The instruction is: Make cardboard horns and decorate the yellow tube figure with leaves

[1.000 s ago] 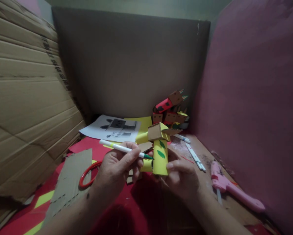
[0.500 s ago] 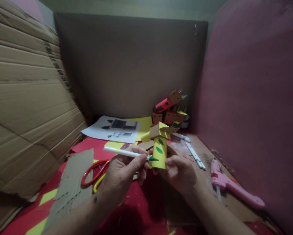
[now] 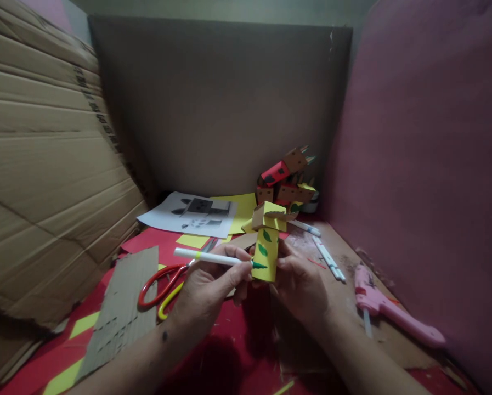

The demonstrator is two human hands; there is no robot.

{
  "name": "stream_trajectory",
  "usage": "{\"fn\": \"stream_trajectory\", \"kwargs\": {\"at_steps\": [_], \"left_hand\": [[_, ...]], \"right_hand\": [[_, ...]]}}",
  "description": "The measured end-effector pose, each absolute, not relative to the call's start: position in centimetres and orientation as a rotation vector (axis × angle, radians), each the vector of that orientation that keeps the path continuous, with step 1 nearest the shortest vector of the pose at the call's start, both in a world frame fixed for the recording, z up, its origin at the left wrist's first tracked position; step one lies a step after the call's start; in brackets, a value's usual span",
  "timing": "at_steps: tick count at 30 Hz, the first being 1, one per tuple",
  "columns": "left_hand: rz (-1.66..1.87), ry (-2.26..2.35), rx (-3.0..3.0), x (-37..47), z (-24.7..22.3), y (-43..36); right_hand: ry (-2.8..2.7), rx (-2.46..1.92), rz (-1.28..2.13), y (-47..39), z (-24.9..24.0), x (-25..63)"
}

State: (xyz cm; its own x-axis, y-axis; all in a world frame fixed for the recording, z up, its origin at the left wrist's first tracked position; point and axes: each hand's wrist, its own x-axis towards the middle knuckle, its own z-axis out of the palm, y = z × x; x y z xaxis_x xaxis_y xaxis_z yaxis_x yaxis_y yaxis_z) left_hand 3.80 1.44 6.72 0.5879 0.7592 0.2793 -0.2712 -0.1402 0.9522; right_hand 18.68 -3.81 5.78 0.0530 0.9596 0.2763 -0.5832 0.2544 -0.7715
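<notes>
Between the fingers of my left hand (image 3: pixel 219 282) is a white felt-tip marker (image 3: pixel 213 258) with a green tip, which meets the yellow paper near the lower end of a paper figure. My right hand (image 3: pixel 301 280) grips that yellow paper figure (image 3: pixel 269 258) from its right side. The figure has a tube-shaped body with green leaf shapes drawn on it, and a boxy cardboard-and-yellow head (image 3: pixel 266 215) at the far end. Fingertips behind the tube are partly hidden. Scissors with red and yellow handles (image 3: pixel 159 288) lie just left of my left hand.
At the right sits a pink glue gun (image 3: pixel 388 310), near several white markers (image 3: pixel 328 258). A printed sheet (image 3: pixel 167 214), yellow paper (image 3: pixel 246 206) and a cardboard strip (image 3: pixel 122 307) lie leftward. Red-and-brown cardboard figures (image 3: pixel 276 173) stand at the back. Cardboard (image 3: pixel 44 164) and a pink wall (image 3: pixel 427 164) flank the space.
The yellow figure has turned slightly and tilted a little, so its leaf shapes sit further left. The marker's tip stays at its lower part; both hands keep their hold.
</notes>
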Motion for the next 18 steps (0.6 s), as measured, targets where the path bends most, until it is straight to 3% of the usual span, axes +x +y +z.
{"fn": "stream_trajectory", "kwargs": {"at_steps": [18], "left_hand": [[0.987,0.459,1.494,3.83,6.48,1.34]], "right_hand": [[-0.818,-0.571,1.172,-3.31,5.35,18.45]]}}
